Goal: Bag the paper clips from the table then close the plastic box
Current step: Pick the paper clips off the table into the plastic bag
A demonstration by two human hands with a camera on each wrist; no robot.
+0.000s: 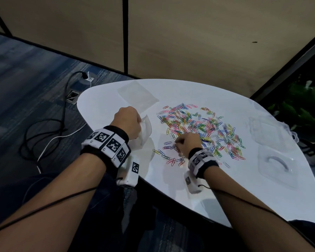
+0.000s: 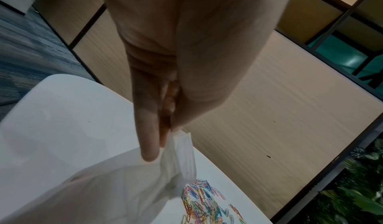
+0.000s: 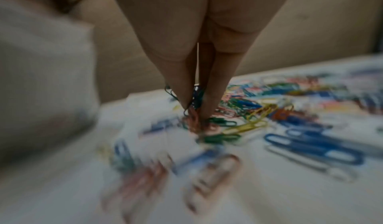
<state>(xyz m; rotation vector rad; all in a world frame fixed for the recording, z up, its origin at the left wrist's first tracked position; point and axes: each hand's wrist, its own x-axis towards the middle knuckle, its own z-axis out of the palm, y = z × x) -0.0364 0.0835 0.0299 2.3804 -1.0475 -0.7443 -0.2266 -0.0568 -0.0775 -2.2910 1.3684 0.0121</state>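
Note:
Several coloured paper clips (image 1: 200,128) lie spread over the middle of the white table (image 1: 225,193). My left hand (image 1: 127,122) pinches the rim of a clear plastic bag (image 1: 144,131) at the table's left side; in the left wrist view thumb and fingers (image 2: 147,139) hold the bag's (image 2: 116,188) top edge. My right hand (image 1: 187,142) is at the near edge of the pile, and its fingertips (image 3: 207,106) pinch a small bunch of paper clips (image 3: 194,111). The clear plastic box (image 1: 275,131) lies open at the far right, its lid (image 1: 278,166) nearer me.
Another flat clear bag (image 1: 136,94) lies at the table's far left. Black and white cables (image 1: 49,128) run over the carpet left of the table. Beige partition walls (image 1: 189,33) stand behind, and plants (image 1: 305,99) to the right.

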